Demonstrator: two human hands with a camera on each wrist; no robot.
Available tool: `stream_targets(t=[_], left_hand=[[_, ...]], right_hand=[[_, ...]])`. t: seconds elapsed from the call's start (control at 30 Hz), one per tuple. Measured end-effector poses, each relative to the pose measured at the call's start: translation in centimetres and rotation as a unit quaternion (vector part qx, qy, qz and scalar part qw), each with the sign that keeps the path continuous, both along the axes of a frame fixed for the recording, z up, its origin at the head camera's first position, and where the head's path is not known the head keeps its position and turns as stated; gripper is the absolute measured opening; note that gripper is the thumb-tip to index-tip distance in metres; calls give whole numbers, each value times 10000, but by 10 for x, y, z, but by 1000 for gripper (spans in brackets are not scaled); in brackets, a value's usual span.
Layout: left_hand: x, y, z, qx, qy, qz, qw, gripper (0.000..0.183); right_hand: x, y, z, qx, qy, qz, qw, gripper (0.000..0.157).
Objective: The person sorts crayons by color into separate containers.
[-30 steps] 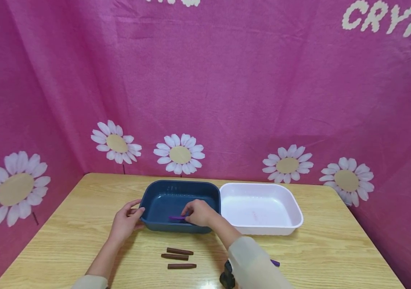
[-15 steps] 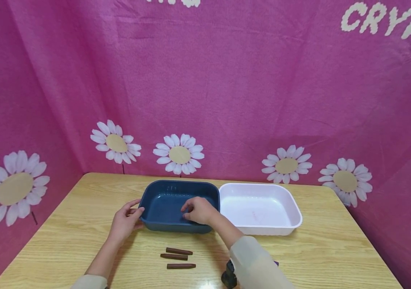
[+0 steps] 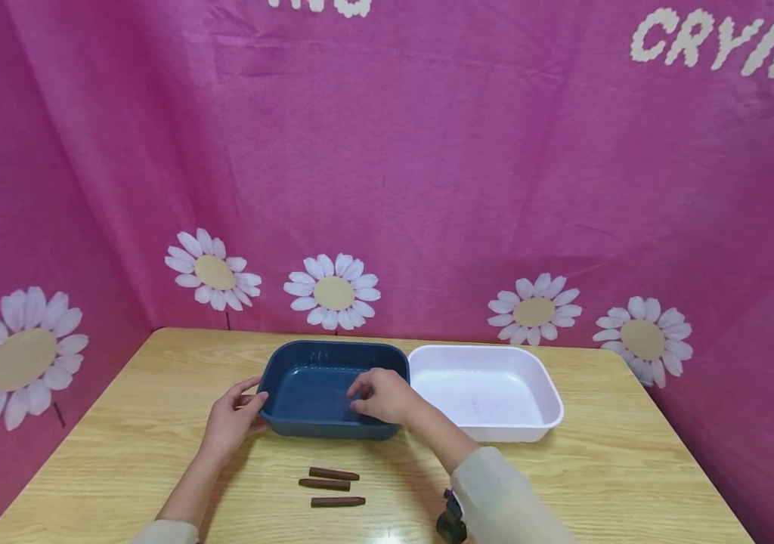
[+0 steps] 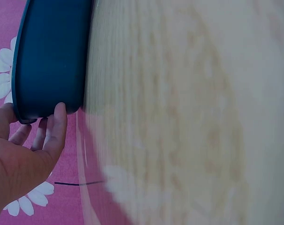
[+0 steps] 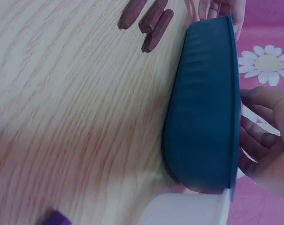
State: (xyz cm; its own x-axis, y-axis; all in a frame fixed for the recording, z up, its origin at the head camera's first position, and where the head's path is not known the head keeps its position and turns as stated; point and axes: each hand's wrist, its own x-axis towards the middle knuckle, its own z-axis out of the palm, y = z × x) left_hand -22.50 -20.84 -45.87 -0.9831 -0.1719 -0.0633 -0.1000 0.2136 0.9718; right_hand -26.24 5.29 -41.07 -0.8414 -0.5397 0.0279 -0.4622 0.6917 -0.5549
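Head view: dark blue tray just below centre of frame, upright on the pale wood table. White tray right up against its right end. Left hand at the tray's left end, lower left of centre, gripping: thumb at the rim, fingers on the outer end wall. Left wrist view agrees: fingertips against the blue wall, left side of frame.

Right hand over the right part of the blue tray, reaching past the near rim; fingers loosely bent, thumb apart from them, a relaxed hand. Right wrist view has its fingertips partly hidden behind the rim, right edge of frame.

Three brown sticks on the table, bottom centre of the head view, in front of the blue tray; upper two close together, the lowest a little apart. Small black object beside the right sleeve, bottom right of centre; cannot tell what. Purple piece at lower left of the right wrist view, cut by the frame. Behind, pink cloth with white daisies
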Motion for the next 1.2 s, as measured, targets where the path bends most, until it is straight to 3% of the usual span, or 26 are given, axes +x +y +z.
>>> stream_targets(t=[0.23, 0.6, 1.2], left_hand=[[0, -1, -1, -38, -1, -17, 10000, 42], [0, -1, -1, -74, -9, -20, 10000, 43], [2, 1, 1, 38, 19, -1, 10000, 43]], right_hand=[[8, 10, 10, -124, -67, 81, 9999, 17], [24, 32, 25, -88, 186, 89, 9997, 17], [39, 86, 24, -522, 653, 72, 9965, 14]])
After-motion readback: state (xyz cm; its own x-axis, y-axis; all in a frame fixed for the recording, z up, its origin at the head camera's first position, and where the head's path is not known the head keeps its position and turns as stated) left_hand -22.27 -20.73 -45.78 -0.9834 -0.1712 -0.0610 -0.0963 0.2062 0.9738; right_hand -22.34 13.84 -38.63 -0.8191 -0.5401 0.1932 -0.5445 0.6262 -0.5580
